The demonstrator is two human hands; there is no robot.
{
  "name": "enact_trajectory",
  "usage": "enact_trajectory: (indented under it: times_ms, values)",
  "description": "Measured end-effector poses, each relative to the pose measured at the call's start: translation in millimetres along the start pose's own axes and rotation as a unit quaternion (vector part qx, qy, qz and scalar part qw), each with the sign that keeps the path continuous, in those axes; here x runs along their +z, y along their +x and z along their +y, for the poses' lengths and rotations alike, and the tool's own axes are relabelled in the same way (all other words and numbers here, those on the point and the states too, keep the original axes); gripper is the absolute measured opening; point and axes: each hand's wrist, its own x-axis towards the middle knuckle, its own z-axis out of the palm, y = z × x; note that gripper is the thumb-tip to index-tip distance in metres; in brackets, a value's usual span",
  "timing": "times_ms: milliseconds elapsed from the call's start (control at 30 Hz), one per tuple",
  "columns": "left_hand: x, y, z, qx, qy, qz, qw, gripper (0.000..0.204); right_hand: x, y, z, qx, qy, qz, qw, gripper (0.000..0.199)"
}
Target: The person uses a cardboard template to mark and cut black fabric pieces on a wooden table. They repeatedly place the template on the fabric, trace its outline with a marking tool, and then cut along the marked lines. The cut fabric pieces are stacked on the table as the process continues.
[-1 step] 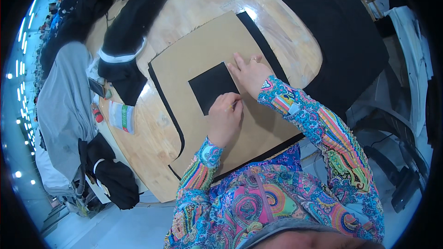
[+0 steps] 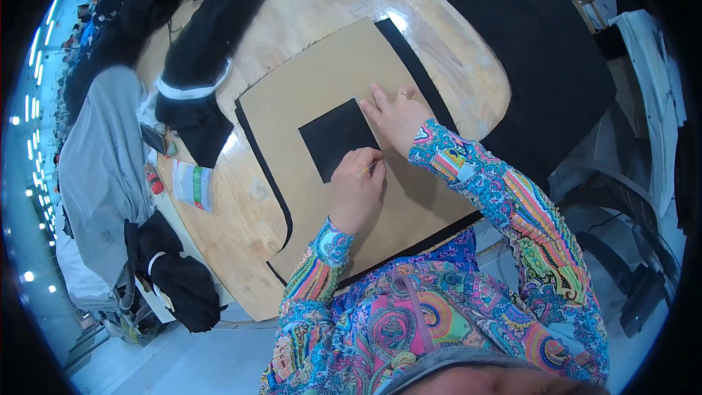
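A tan cardboard pattern piece (image 2: 300,88) lies over black fabric (image 2: 256,153), whose edges stick out around it. Near its middle is a black square (image 2: 336,135); whether it is a cut-out or a patch on top I cannot tell. My left hand (image 2: 357,186) is closed at the square's near right corner, fingertips pinched together. A small yellowish bit shows at those fingers, too small to name. Spread out flat, my right hand (image 2: 396,118) presses on the cardboard beside the square's right edge, a ring on one finger.
The wooden table (image 2: 234,212) carries a tied black fabric bundle (image 2: 197,58) at the far left, with a small plastic packet (image 2: 192,185) and a red object (image 2: 153,179) nearby. Grey cloth (image 2: 106,175) hangs at the left edge. Black fabric (image 2: 534,51) covers the right side.
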Motion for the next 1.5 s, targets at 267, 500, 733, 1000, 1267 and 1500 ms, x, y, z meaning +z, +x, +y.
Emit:
enact_trajectory:
  times_ms: [267,500,733,1000,1267,1500]
  values:
    - [-27,-13,-18,-0.126,-0.134,0.056,0.981,0.009,3,1,1,0.000,-0.035,0.016,0.999,0.068]
    - [-24,-64,-44,-0.172,-0.333,0.185,0.908,0.013,-7,-2,0,0.003,-0.057,0.012,0.998,0.065]
    - [-9,-59,-44,-0.110,-0.080,0.109,0.985,0.024,-2,-5,7,-0.021,-0.027,0.035,0.999,0.078]
    - [-8,-46,-39,-0.115,-0.026,0.118,0.986,0.023,0,-4,9,-0.019,-0.033,0.032,0.999,0.090]
    - [-13,-49,-47,-0.087,-0.104,0.179,0.975,0.024,-22,-19,6,-0.003,0.051,-0.008,0.999,0.076]
    - [-43,-86,-99,-0.154,0.026,0.297,0.942,0.023,2,-78,35,0.141,0.489,0.078,0.857,0.079]
